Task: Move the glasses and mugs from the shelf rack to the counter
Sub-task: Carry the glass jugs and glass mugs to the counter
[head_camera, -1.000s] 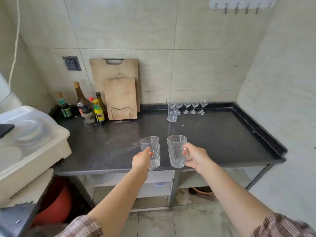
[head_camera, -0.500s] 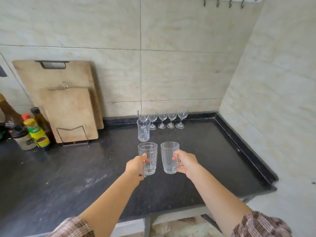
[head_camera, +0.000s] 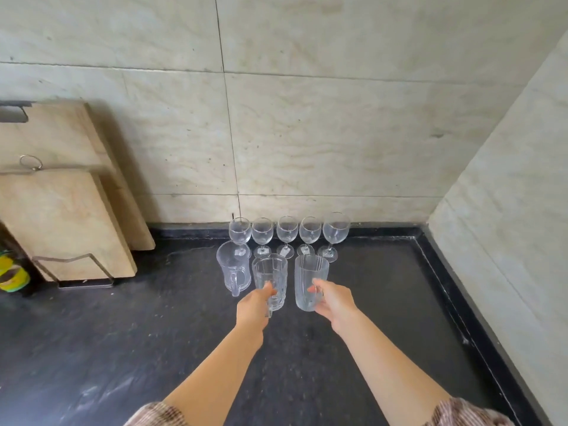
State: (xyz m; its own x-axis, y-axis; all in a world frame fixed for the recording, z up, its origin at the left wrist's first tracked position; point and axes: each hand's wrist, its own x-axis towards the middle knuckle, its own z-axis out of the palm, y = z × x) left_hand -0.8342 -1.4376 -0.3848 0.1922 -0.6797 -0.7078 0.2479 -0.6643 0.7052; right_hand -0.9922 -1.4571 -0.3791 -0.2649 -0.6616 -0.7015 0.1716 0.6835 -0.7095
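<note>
Mugs held upright over counter (head_camera: 123, 348): left hand (head_camera: 253, 305) gripped patterned mug (head_camera: 270, 282) handle, right hand (head_camera: 333, 302) gripped ribbed mug (head_camera: 309, 281) handle; third mug (head_camera: 232, 272) beside them, wine glasses (head_camera: 287, 233) behind.

Soft, even daylight with wide-angle bending at the edges

The light is diffuse and bright, and the pale wall tiles (head_camera: 322, 133) look a little washed out. The cutting boards (head_camera: 64, 192) throw a soft shadow to their right on the wall, so the light comes from the left. The dark counter (head_camera: 123, 348) shows dull grey reflections. The wine glasses (head_camera: 287, 233) are sharp enough, with small highlights. Straight lines curve near the borders, and the sleeves (head_camera: 461, 415) at the bottom are slightly blurred.
</note>
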